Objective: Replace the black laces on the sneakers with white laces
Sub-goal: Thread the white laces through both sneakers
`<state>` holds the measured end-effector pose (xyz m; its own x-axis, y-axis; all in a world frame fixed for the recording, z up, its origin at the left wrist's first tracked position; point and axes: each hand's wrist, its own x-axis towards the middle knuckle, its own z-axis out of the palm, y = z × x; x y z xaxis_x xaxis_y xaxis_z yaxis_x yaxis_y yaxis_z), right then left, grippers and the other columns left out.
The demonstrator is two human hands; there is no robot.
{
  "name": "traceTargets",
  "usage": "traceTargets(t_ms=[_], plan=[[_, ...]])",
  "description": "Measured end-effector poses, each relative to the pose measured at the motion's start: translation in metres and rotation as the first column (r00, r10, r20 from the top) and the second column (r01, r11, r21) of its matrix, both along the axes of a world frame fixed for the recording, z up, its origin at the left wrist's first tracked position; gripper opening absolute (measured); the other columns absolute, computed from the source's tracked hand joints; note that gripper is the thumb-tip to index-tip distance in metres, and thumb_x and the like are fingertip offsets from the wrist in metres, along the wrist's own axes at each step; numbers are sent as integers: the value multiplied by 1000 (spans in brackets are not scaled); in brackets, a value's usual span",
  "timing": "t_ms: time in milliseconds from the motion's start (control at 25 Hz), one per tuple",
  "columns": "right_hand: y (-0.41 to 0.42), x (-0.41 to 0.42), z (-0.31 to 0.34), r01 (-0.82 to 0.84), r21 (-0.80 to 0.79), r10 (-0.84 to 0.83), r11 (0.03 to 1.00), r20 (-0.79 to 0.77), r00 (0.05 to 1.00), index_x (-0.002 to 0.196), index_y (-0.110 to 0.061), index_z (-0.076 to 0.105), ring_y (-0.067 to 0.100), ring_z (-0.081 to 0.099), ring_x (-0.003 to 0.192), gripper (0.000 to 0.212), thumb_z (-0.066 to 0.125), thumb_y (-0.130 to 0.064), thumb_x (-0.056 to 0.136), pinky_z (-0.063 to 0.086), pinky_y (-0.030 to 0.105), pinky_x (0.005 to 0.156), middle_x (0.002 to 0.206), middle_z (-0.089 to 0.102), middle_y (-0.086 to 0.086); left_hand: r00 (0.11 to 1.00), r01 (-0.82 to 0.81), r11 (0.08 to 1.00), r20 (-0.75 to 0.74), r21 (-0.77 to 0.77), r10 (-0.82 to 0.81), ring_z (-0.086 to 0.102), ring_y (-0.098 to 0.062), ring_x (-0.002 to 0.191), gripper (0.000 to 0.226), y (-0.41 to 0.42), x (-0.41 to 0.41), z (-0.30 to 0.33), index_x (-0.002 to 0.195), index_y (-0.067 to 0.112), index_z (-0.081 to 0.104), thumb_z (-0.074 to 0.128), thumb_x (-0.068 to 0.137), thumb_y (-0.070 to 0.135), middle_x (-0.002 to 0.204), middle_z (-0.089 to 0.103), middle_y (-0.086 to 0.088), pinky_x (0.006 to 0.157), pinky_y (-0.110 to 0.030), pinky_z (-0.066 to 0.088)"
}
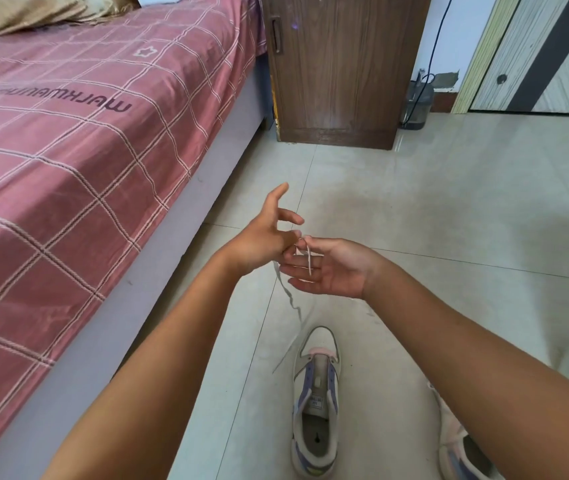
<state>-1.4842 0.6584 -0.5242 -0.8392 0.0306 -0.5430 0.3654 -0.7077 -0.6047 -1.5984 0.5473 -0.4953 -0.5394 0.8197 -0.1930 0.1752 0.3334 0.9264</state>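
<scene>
Frame centre: white lace (309, 259) draped over splayed right hand (328, 268), left hand (265, 233) fingers wide. Next: thread unlaced sneaker (316, 403) eyelets.

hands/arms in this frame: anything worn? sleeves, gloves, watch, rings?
Nothing worn that shows. Both forearms are bare up to the frame edge, no sleeves in view. The left hand and right hand carry no gloves, watch, bracelet or visible rings. No markings or straps.
</scene>
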Motion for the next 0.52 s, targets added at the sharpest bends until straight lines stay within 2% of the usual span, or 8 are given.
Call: traceTargets(t_ms=[80,160,240,320,400,520], plan=[[-8,-6,0,95,-29,-94,995,44,995,79,-13,61,21,69,86,20,51,-19,96,53,36,75,79,72,7,998,-41,998,-45,-37,40,57,-9,51,73,2,2,-1,144,33,14,54,92,1,110,48,-3,52,-20,50],[-7,-8,1,193,15,-193,981,83,978,79,-11,63,17,66,81,19,52,-15,94,51,33,72,77,71,5,997,-61,994,-61,-87,56,56,-9,50,62,0,1,-6,138,27,24,59,91,7,104,49,-2,49,-20,48],[2,-7,4,280,80,-287,957,112,951,77,-8,61,17,62,77,20,52,-11,94,51,31,70,82,66,8,998,-49,990,-32,-136,45,51,-9,45,39,-4,-3,-12,123,14,44,63,89,12,91,57,-2,44,-18,42],[18,-5,5,374,111,-385,921,118,915,77,-4,58,18,60,75,23,47,-9,97,53,30,65,83,63,11,1000,24,981,-7,-192,-25,43,-10,44,11,-14,-11,-19,98,9,65,64,89,15,70,64,1,42,-16,37],[37,0,5,449,117,-462,886,125,878,78,-3,56,19,59,76,24,43,-7,99,56,29,56,83,61,12,996,85,963,-12,-254,-91,39,-7,44,14,-26,-19,-25,81,14,72,64,89,21,58,63,5,43,-15,35],[59,11,-4,516,121,-530,848,152,834,79,-3,55,18,59,75,26,41,-8,100,55,27,47,84,61,11,994,89,939,-24,-332,-103,42,-4,43,18,-47,-33,-36,75,17,72,64,89,25,55,60,8,44,-15,38]])
